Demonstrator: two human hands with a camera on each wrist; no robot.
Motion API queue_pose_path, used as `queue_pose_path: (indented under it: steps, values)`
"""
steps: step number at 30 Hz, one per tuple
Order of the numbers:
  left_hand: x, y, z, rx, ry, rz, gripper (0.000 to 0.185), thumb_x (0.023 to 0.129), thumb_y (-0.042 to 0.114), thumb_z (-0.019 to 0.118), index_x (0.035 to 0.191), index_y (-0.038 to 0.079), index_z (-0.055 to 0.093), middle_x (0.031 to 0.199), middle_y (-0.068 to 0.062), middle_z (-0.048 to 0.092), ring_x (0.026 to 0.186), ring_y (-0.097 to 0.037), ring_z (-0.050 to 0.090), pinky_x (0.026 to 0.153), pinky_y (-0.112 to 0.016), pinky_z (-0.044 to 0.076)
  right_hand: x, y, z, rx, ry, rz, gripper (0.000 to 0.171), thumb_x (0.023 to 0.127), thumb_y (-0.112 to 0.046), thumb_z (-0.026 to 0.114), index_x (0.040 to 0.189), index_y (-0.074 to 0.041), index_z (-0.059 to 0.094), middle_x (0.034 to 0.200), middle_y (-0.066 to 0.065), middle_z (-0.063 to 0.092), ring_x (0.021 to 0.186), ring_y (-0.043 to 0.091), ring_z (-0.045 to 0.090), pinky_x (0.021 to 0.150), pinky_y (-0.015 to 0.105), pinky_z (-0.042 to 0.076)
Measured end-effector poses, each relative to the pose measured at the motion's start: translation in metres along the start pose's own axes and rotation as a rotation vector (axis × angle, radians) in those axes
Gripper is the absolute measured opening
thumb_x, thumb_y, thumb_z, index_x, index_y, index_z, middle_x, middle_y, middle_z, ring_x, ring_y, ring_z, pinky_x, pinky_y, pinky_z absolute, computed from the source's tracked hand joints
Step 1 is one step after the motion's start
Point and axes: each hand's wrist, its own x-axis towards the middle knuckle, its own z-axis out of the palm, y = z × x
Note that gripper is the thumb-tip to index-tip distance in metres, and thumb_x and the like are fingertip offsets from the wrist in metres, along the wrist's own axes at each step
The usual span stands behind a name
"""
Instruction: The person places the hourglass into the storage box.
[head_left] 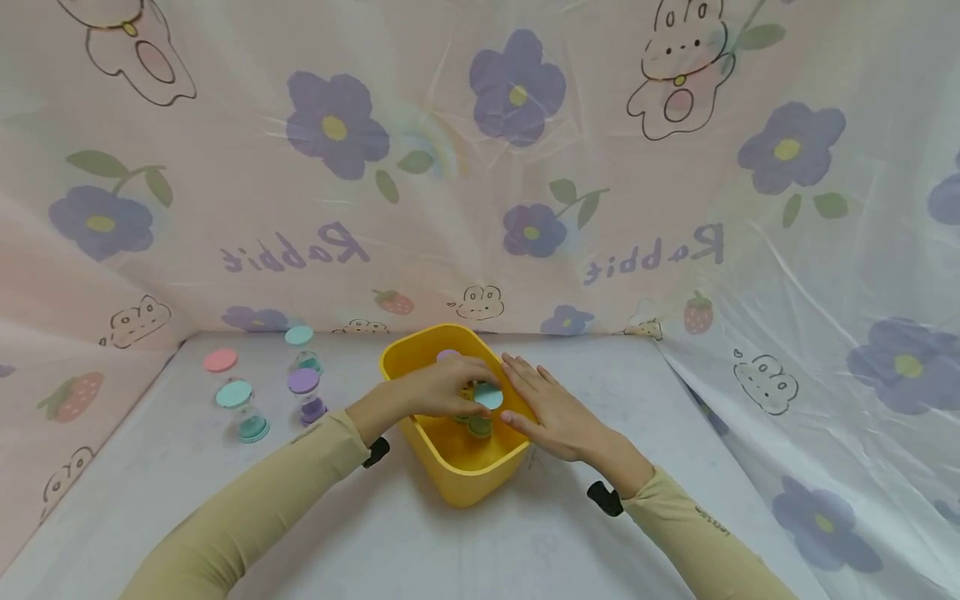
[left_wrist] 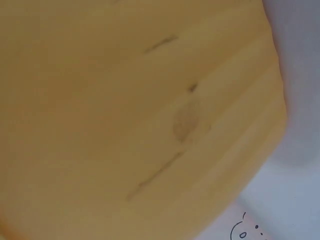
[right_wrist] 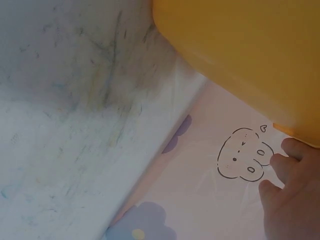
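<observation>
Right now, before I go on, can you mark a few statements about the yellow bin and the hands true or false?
1. The left hand reaches into the yellow plastic bin. True.
2. The right hand holds a pink lid in the air. False: it rests flat on the bin's right rim.
3. Small capped sand timers stand on the white table left of the bin, among them the purple-capped timer. True.
4. The bin lies tipped on its side. False: it sits upright, open side up.
5. The round pink disc lies inside the bin. False: it lies on the table, far left.

Both hands crowd the yellow bin (hourglass timers stand left); right tabletop is open.
</observation>
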Motion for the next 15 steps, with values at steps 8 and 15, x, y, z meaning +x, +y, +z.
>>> queue_pose_path:
  steps: [8, 15]
  values:
    - [0.0067, -0.0031, 0.0049, 0.022, -0.059, -0.050, 0.043, 0.093, 0.025, 0.081, 0.131, 0.007, 0.070, 0.137, -0.005, 0.068, 0.134, -0.025, 0.055, 0.118, -0.042, 0.041, -0.0003, -0.0002, 0.0012, 0.001, 0.025, -0.030, 0.077, 0.109, -0.050, 0.045, 0.166, -0.004, 0.018, 0.174, 0.008, 0.015, 0.159, 0.031, 0.017, 0.128, 0.057, 0.012]
    - [0.0101, -0.0054, 0.0064, 0.072, -0.061, -0.008, 0.043, 0.091, 0.026, 0.082, 0.129, 0.008, 0.072, 0.132, -0.002, 0.071, 0.131, -0.022, 0.058, 0.117, -0.041, 0.041, 0.0001, -0.0008, -0.0001, -0.008, 0.029, -0.026, 0.078, 0.109, -0.051, 0.044, 0.166, -0.004, 0.018, 0.174, 0.008, 0.015, 0.159, 0.030, 0.016, 0.128, 0.057, 0.011]
